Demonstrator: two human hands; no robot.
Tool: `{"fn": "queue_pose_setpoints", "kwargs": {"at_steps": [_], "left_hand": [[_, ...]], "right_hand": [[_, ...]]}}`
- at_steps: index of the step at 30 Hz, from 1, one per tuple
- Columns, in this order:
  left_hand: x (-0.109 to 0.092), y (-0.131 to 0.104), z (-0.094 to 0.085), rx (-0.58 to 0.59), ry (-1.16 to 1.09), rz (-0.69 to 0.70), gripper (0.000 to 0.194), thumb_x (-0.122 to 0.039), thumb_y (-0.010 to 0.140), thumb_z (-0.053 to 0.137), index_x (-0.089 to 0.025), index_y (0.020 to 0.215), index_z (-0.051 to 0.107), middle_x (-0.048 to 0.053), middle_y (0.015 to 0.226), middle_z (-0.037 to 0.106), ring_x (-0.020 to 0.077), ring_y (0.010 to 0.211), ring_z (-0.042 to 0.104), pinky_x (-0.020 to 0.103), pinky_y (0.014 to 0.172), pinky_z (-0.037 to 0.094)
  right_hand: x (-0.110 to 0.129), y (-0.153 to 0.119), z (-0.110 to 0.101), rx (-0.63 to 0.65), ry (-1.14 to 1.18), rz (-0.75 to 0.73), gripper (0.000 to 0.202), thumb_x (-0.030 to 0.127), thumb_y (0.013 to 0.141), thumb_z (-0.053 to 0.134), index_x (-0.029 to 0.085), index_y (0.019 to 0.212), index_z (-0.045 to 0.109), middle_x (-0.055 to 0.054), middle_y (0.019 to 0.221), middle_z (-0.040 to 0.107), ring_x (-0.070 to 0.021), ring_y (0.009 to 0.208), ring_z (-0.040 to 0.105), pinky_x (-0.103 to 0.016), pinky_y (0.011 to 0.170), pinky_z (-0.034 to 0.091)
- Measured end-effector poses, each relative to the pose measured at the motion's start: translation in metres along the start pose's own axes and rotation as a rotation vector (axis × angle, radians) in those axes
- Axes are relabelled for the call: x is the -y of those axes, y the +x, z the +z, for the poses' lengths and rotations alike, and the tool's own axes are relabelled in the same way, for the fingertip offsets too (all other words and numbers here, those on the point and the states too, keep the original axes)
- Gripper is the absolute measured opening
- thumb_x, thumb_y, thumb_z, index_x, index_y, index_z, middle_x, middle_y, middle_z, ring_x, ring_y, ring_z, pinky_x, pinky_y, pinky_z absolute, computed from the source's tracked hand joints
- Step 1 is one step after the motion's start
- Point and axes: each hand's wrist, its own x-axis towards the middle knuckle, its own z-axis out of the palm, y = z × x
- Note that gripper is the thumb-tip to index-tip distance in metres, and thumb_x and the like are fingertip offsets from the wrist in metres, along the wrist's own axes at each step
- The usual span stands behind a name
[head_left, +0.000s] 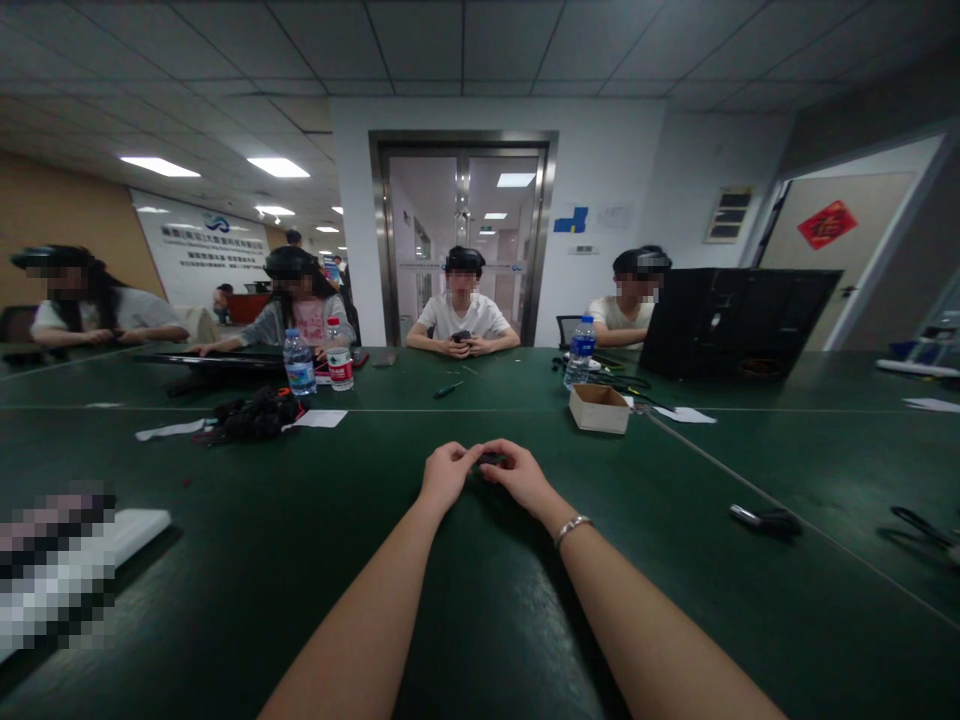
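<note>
Both my hands meet over the middle of the green table (300, 560). Between their fingertips is a small dark object (489, 459), mostly covered, so its kind does not show. My left hand (448, 474) has thumb and fingers closed together at the object's left side. My right hand (519, 474), with a silver bracelet (573, 529) on its wrist, curls its fingers around the right side. The fingertips of the two hands touch or nearly touch.
Ahead stand a small open box (599, 410), a water bottle (580, 352), and a screwdriver-like tool (448, 390). A black cable bundle (255, 414) lies left, near two bottles. A large black monitor (739, 322) stands right. Several people in headsets sit opposite.
</note>
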Motion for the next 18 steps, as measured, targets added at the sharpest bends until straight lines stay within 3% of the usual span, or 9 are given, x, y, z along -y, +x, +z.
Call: {"fn": "queue_pose_setpoints", "kwargs": {"at_steps": [8, 12, 18], "left_hand": [[-0.002, -0.001, -0.001, -0.017, 0.035, -0.001, 0.048, -0.064, 0.07, 0.052, -0.018, 0.054, 0.054, -0.002, 0.052, 0.052, 0.0141, 0.056, 0.048, 0.025, 0.055, 0.032], [0.003, 0.0, 0.002, -0.008, 0.002, 0.014, 0.047, -0.063, 0.07, 0.053, -0.017, 0.064, 0.058, -0.001, 0.058, 0.055, 0.0138, 0.057, 0.05, 0.025, 0.056, 0.034], [0.008, 0.002, 0.005, 0.045, -0.25, 0.115, 0.025, -0.04, 0.072, 0.062, -0.017, 0.083, 0.062, 0.002, 0.077, 0.065, 0.0153, 0.074, 0.06, 0.026, 0.068, 0.044]], "right_hand": [[-0.006, 0.002, -0.001, -0.001, -0.032, 0.017, 0.033, 0.022, 0.064, 0.066, 0.017, 0.097, 0.063, 0.001, 0.071, 0.063, -0.011, 0.059, 0.054, -0.026, 0.058, 0.045], [-0.002, 0.001, 0.0, -0.012, -0.028, 0.017, 0.031, 0.021, 0.064, 0.066, 0.017, 0.095, 0.063, 0.002, 0.068, 0.062, -0.0107, 0.058, 0.054, -0.025, 0.058, 0.044], [0.0, 0.001, 0.002, -0.061, 0.05, 0.024, 0.031, 0.026, 0.066, 0.067, 0.016, 0.094, 0.058, 0.002, 0.071, 0.059, -0.0096, 0.057, 0.056, -0.025, 0.058, 0.046]]}}
